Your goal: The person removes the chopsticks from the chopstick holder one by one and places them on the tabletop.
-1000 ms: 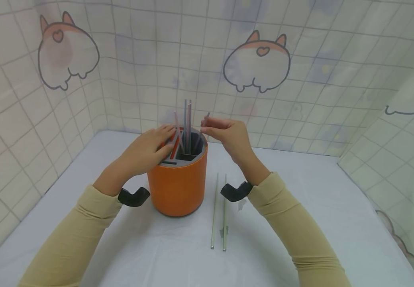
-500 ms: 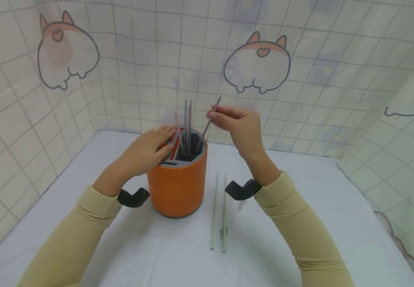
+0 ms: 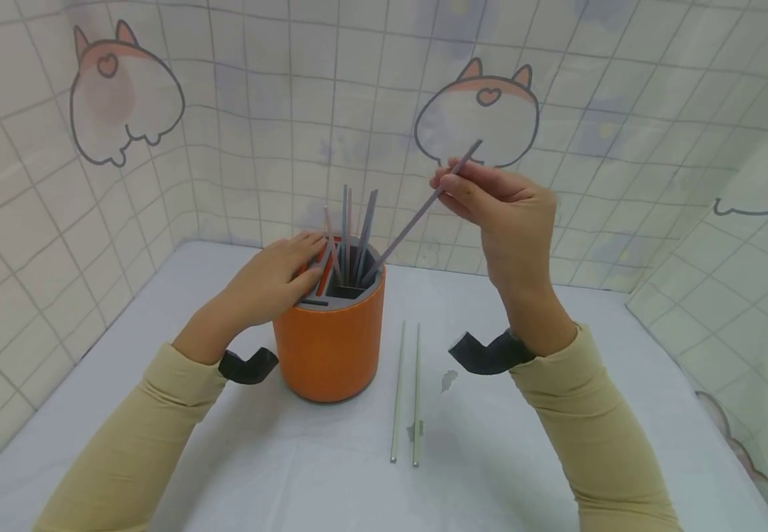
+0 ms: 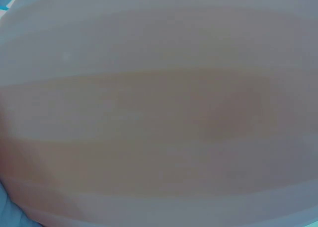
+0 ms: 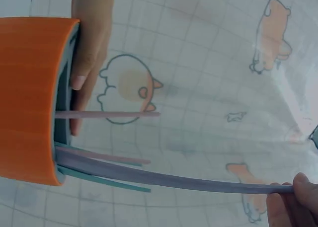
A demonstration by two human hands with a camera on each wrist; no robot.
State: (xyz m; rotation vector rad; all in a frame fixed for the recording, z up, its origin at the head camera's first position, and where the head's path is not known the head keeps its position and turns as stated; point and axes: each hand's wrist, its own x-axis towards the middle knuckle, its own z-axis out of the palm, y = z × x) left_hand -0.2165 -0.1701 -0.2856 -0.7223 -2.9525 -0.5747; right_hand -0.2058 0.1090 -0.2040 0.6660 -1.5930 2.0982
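An orange round utensil holder (image 3: 330, 355) with a grey divided top stands upright on the table. My left hand (image 3: 267, 281) rests across the left part of its top, fingers laid along the dividers. My right hand (image 3: 517, 214), raised to the right, pinches the upper end of a purple chopstick (image 3: 417, 216) between thumb and fingers. The chopstick slants, its lower end still inside the holder's opening. Several pink and blue-grey chopsticks (image 5: 114, 114) stand in that compartment. The left wrist view is filled by a blurred close surface, so it shows no fingers.
Two pale green chopsticks (image 3: 398, 399) lie side by side on the white tabletop (image 3: 277, 473), right of the holder. A grid-patterned cloth (image 3: 277, 148) with cartoon animals hangs behind and at both sides.
My right hand has moved up and to the right, drawing the purple chopstick farther out of the holder. A blue-grey chopstick in the holder now leans right. My left hand stays put.
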